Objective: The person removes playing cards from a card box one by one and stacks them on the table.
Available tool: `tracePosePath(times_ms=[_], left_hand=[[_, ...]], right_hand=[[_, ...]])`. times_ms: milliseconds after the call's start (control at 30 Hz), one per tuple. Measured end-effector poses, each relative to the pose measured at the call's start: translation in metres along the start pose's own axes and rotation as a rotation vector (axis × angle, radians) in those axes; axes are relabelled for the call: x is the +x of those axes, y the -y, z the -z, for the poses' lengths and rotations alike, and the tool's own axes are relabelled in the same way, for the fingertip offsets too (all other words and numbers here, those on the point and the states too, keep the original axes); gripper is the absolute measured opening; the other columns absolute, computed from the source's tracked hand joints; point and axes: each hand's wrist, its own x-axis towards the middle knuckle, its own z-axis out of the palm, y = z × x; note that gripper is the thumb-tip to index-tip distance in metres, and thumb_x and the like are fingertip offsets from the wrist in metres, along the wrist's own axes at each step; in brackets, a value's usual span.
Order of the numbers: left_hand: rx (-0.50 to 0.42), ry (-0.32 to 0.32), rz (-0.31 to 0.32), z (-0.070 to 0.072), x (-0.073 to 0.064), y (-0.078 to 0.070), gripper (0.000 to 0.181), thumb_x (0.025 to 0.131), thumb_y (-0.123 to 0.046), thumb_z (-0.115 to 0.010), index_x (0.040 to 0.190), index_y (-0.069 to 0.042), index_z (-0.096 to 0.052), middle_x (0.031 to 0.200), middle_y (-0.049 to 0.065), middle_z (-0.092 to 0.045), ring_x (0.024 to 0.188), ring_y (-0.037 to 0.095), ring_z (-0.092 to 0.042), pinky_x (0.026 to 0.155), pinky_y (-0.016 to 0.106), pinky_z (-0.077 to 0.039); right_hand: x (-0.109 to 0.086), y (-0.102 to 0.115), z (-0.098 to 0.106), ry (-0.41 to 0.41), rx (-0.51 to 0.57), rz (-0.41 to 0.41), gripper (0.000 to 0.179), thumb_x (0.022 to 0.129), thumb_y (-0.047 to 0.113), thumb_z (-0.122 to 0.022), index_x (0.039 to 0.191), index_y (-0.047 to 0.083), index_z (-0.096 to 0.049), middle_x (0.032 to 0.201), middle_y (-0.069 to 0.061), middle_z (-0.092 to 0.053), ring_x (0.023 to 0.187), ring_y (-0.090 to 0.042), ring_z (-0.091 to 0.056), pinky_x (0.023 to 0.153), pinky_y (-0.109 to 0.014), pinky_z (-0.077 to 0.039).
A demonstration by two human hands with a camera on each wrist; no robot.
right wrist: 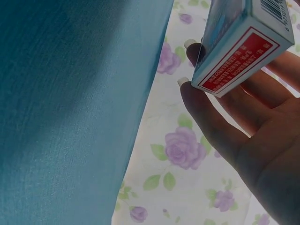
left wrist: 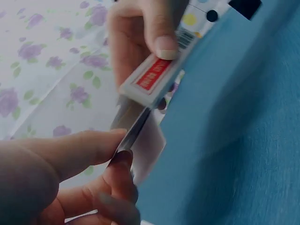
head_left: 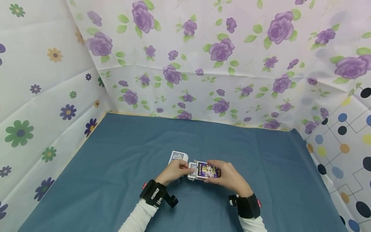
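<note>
My right hand (head_left: 231,176) grips a small printed card box (head_left: 208,170), purple with a gold cup on its face. Blue-patterned playing cards (head_left: 193,165) stick out of the box's left end, beside its raised flaps. With thumb and fingertips my left hand (head_left: 171,172) pinches the thin edge of the cards at that end. In the left wrist view the box's white side with a red label (left wrist: 153,77) lies under the right thumb. The right wrist view shows fingers (right wrist: 206,105) around the box. Just behind my left hand lies a stack of playing cards (head_left: 178,156), partly covered by it.
A blue cloth (head_left: 130,145) covers the table under both hands. Flowered sheeting (head_left: 174,74) hangs along the back and left, and dotted sheeting (head_left: 345,148) along the right. Each wrist wears a black strapped camera (head_left: 247,206).
</note>
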Motion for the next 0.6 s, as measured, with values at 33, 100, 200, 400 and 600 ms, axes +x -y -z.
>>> tracePosePath(times_ms=[33, 100, 200, 400, 600], left_hand=[[-0.029, 0.005, 0.014, 0.002, -0.001, 0.002, 0.025, 0.090, -0.022, -0.069, 0.078, -0.001, -0.065, 0.057, -0.004, -0.049, 0.052, 0.009, -0.041, 0.051, 0.023, -0.032], [-0.079, 0.011, 0.035, 0.007, -0.003, 0.004, 0.023, 0.092, -0.021, -0.067, 0.082, 0.000, -0.063, 0.057, -0.005, -0.051, 0.053, 0.011, -0.047, 0.052, 0.024, -0.035], [-0.148, 0.013, 0.055, 0.015, -0.008, 0.007, 0.022, 0.093, -0.018, -0.063, 0.091, 0.004, -0.062, 0.057, -0.003, -0.057, 0.055, 0.015, -0.056, 0.053, 0.026, -0.039], [-0.194, -0.028, 0.097, 0.032, -0.015, 0.013, 0.037, 0.096, -0.016, -0.057, 0.123, 0.010, -0.055, 0.066, 0.005, -0.066, 0.061, 0.016, -0.064, 0.059, 0.029, -0.043], [-0.230, -0.118, 0.146, 0.039, -0.014, 0.020, 0.043, 0.096, -0.013, -0.056, 0.133, 0.009, -0.049, 0.071, 0.010, -0.066, 0.065, 0.013, -0.061, 0.063, 0.028, -0.043]], right_hand=[[0.000, 0.000, 0.000, 0.001, -0.001, -0.003, 0.068, 0.077, 0.041, -0.080, 0.131, 0.004, -0.060, 0.125, -0.010, -0.065, 0.101, -0.014, -0.062, 0.081, -0.031, -0.051], [0.000, 0.001, 0.001, 0.002, -0.007, -0.011, 0.069, 0.077, 0.042, -0.080, 0.131, 0.004, -0.060, 0.125, -0.010, -0.065, 0.102, -0.014, -0.062, 0.081, -0.032, -0.051], [0.001, 0.001, 0.001, 0.004, -0.009, -0.021, 0.070, 0.077, 0.043, -0.079, 0.132, 0.004, -0.059, 0.126, -0.010, -0.065, 0.103, -0.015, -0.062, 0.082, -0.033, -0.051], [0.001, 0.002, 0.000, 0.007, -0.011, -0.017, 0.072, 0.077, 0.045, -0.079, 0.132, 0.004, -0.059, 0.126, -0.011, -0.065, 0.105, -0.015, -0.062, 0.083, -0.034, -0.051], [0.001, 0.003, -0.001, 0.010, -0.007, -0.014, 0.072, 0.077, 0.046, -0.079, 0.132, 0.005, -0.059, 0.126, -0.010, -0.065, 0.102, -0.013, -0.061, 0.081, -0.031, -0.050]])
